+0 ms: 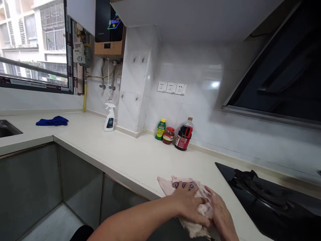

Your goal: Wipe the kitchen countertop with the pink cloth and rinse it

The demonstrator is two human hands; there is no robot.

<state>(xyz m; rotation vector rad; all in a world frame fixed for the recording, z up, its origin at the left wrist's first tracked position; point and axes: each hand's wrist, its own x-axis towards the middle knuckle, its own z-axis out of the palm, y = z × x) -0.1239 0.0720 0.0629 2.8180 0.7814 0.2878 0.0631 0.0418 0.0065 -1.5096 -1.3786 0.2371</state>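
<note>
Cloth [167, 185] lies crumpled beneath your hands at the front edge of the desk [130, 157], its near end seemingly reaching past that edge, near the hob [265, 221]. Your left hand [189, 205] rests on it with fingers spread wide; your right hand [222, 212] meets its right side, though I cannot tell whether those fingers pinch or merely press. Handle it well by spreading pressure evenly through the left palm, smoothing the thick bunch between your hands, and gathering the loose near end so it doesn't drag.
</note>
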